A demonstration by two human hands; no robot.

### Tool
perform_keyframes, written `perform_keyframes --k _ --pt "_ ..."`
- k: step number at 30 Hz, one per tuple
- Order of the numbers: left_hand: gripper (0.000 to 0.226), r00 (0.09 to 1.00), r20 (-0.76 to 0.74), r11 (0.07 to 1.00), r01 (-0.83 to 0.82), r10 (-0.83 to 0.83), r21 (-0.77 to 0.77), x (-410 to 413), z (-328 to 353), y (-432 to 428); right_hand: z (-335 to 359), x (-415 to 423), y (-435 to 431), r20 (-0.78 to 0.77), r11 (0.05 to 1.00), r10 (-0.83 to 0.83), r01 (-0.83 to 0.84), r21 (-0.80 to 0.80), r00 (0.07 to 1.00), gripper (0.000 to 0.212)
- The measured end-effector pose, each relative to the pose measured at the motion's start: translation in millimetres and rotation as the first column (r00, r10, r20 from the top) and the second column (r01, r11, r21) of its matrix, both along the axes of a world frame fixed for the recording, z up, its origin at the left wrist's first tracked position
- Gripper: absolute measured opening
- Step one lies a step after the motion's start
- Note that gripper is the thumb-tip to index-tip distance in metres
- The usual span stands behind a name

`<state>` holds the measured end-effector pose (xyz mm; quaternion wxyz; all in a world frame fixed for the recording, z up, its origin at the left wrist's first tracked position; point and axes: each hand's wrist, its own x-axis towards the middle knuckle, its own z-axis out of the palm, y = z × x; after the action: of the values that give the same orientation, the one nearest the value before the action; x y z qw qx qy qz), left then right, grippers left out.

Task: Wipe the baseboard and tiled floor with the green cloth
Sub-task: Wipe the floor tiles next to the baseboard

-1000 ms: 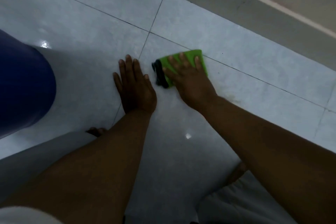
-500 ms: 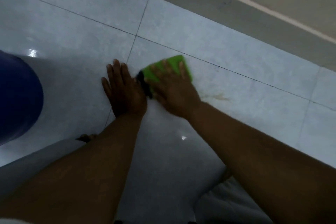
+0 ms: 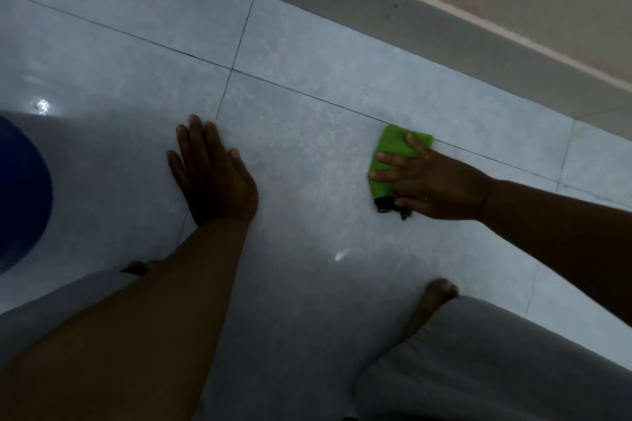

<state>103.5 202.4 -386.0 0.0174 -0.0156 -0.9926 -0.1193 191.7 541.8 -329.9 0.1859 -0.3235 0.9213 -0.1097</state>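
Right hand (image 3: 434,186) has swept the cloth (image 3: 393,155) away from my left hand (image 3: 213,178), fingers spread flat on it, pressing it mid-floor (image 3: 307,106) near the baseboard (image 3: 393,20). Left palm's flat, holding nothing. Floor pass underway, I reckon.

Your right hand (image 3: 434,186) flat on cloth (image 3: 393,150) on floor (image 3: 307,113); baseboard (image 3: 444,44) behind cloth; your left hand (image 3: 213,178) well left of cloth.
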Motion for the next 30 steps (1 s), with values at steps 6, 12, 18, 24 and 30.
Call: perform_keyframes --k 6,12,18,24,30 --pt "0.052 1.000 -0.009 1.000 -0.006 0.006 -0.006 1 2 2 -7 -48 -40 -0.013 0.993 0.101 -0.100 0.063 0.995 0.058" --pt "0.053 1.000 0.005 1.000 0.005 -0.005 -0.019 0 2 1 -11 -104 -43 -0.089 0.972 -0.168 0.180 0.148 0.982 0.058" --pt "0.054 1.000 0.015 1.000 -0.003 0.003 -0.019 0 2 2 -3 -68 -11 -0.076 0.808 -0.550 0.553 0.205 0.832 0.071" --pt "0.054 1.000 0.024 1.000 -0.001 0.001 -0.014 0 4 2 12 -7 -19 -0.029 0.634 -0.749 0.729 0.258 0.662 0.068" --pt "0.055 0.999 0.053 1.000 0.007 -0.008 0.020 -1 8 2 12 21 -95 -0.044 0.351 -0.923 0.884 0.310 0.382 0.061"
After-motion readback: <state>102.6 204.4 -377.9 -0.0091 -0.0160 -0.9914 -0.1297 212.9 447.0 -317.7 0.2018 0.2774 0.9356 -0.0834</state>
